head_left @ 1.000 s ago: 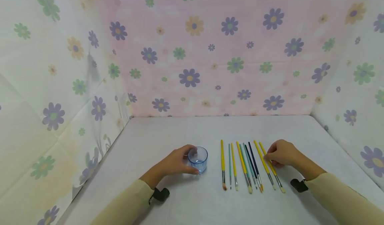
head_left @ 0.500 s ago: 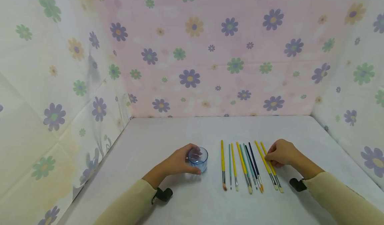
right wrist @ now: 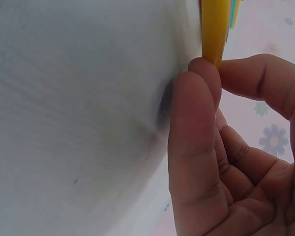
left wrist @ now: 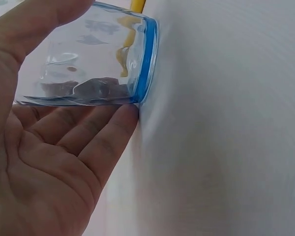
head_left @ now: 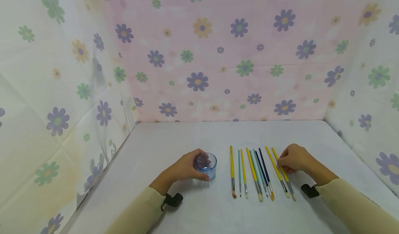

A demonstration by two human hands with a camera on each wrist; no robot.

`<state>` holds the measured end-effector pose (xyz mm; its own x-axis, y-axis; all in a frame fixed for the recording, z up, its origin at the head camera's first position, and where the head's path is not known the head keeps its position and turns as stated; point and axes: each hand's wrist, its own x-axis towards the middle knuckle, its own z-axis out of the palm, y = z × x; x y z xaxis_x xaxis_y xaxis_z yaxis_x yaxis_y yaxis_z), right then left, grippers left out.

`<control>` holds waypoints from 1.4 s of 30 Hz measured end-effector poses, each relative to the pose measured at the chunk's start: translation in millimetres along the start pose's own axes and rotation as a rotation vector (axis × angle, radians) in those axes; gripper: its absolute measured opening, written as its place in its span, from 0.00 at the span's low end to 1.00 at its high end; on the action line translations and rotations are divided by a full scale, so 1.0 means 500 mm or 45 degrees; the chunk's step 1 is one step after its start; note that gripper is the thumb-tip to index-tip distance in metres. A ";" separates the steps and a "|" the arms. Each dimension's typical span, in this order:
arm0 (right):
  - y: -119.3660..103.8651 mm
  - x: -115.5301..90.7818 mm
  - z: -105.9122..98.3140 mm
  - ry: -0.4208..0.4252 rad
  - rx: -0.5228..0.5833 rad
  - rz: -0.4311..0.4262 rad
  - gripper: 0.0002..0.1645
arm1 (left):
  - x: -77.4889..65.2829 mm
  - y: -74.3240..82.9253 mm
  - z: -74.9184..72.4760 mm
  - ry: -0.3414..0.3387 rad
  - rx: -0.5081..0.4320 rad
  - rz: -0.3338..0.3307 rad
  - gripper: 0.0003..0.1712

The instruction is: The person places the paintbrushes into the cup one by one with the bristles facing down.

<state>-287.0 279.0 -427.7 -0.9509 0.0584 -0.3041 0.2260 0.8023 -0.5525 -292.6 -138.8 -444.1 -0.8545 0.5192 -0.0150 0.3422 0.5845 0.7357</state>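
Observation:
My left hand [head_left: 185, 166] curls round a clear glass [head_left: 210, 172] with a blue rim, thumb on the near side and fingers on the far side. In the left wrist view the glass [left wrist: 96, 54] stands with its blue-edged base at the white surface, fingertips close to that base. At the right end of a row of paintbrushes, my right hand [head_left: 294, 158] pinches the yellow handle of the outermost paintbrush [head_left: 285, 177] between thumb and fingertips. That yellow handle [right wrist: 214, 29] shows near the top in the right wrist view. The brush lies bristles toward me.
Several more paintbrushes lie side by side between the hands, among them a thick yellow brush [head_left: 231, 164], a thin teal brush [head_left: 239, 171] and a dark blue brush [head_left: 264, 166]. The white table [head_left: 174, 137] is enclosed by flowered cloth walls [head_left: 218, 53].
My left thumb and fingers have come in closer round the glass. The outermost yellow brush has shifted slightly under my right hand, its bristle end moving left and then back right.

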 end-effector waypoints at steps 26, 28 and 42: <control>-0.071 -0.023 -0.077 0.089 0.304 -0.222 0.25 | 0.009 -0.001 0.000 -0.052 -0.105 0.016 0.49; -0.080 -0.028 -0.085 0.113 0.317 -0.244 0.26 | 0.008 -0.003 -0.001 -0.064 -0.142 0.021 0.49; -0.161 -0.053 -0.099 0.179 0.521 -0.346 0.27 | -0.004 0.004 -0.003 -0.079 -0.301 0.060 0.44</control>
<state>-290.7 242.5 -337.0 -0.9997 -0.0179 -0.0152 0.0041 0.5027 -0.8644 -291.1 -139.7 -441.5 -0.8115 0.5842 -0.0128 0.2744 0.4004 0.8743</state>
